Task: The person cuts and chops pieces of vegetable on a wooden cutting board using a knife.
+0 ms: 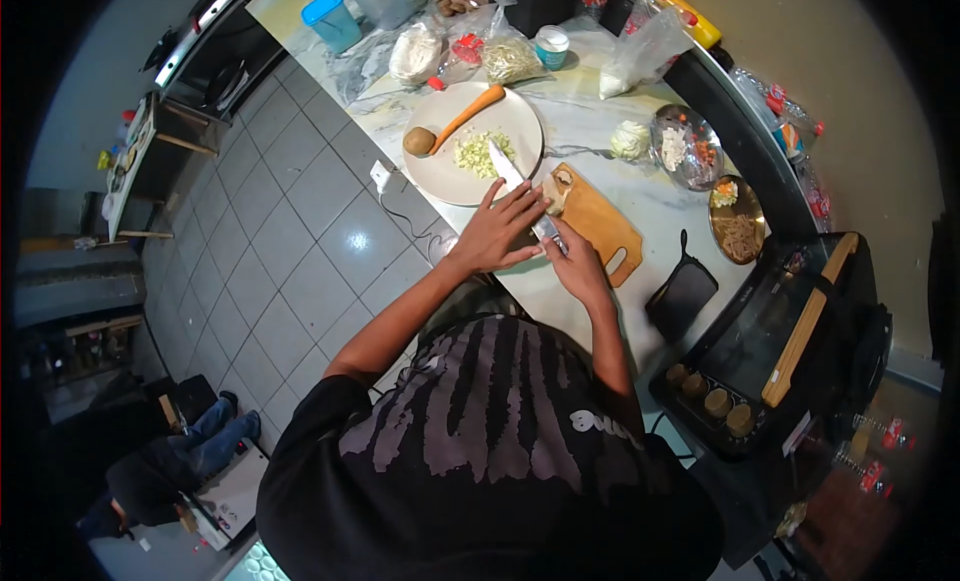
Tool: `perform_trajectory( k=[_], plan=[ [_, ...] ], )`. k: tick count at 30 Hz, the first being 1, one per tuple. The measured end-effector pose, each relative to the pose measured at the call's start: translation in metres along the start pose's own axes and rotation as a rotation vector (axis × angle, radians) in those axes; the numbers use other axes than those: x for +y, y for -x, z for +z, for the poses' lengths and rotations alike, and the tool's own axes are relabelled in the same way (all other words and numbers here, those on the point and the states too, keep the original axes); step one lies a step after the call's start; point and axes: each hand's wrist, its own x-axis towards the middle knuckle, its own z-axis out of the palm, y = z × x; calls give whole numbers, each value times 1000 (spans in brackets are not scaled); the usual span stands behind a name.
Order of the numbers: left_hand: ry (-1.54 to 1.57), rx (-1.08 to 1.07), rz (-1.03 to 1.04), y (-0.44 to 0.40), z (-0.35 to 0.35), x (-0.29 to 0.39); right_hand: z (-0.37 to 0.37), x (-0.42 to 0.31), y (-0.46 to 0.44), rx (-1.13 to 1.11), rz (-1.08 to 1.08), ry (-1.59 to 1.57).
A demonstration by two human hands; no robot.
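My right hand (576,265) is closed round the handle of a kitchen knife (506,167), whose blade points over a large white plate (440,184). My left hand (492,233) lies flat across the knife with its fingers stretched out; whether it presses on the blade I cannot tell. On the plate is a heap of chopped pale green vegetable (482,154), with a peeled carrot (468,116) and a round brown potato-like vegetable (419,140) beside it. Under and beyond my hands is a wooden cutting board (598,221) with a small pale brown piece (563,184) at its far end.
Several bags, including one of white powder (416,53), and a blue-lidded container (332,21) stand at the back. Right of the board are two metal plates of chopped food (686,147), a black pouch-like item (683,286) and a toaster oven (770,331). Another person (165,481) is at lower left.
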Motion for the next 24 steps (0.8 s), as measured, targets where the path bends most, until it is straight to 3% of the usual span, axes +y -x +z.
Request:
perform_trajectory(
  k=[4, 10, 12, 14, 15, 18, 19, 20, 22, 24],
  plan=[
    [-173, -78, -16, -4, -11, -32, -8, -25, 0, -83, 51, -53],
    [-303, 145, -322, -7, -22, -65, -4, -4, 7, -27, 1, 4],
    [-317, 264, -293, -8, -24, -61, -6, -1, 9, -4, 14, 10],
    [-41, 382, -351, -8, -28, -56, -5, 5, 10, 48, 5, 8],
    [-90, 443, -336, -11, -30, -47, -5, 6, 11, 55, 7, 8],
    [183, 361, -471, -14, -18, -26, -8, 15, 17, 128, 15, 16],
    [194, 402, -351, -17, -15, -14, -7, 21, 19, 209, 0, -46],
    [195, 262, -273, -19, -14, -4, -7, 28, 21, 292, -17, -107],
    [214, 189, -19, -28, -2, 10, -13, 29, 29, 349, -12, -107],
    [240, 61, -42, -30, 13, 10, -17, 34, 38, 405, -1, -111]
  ],
)
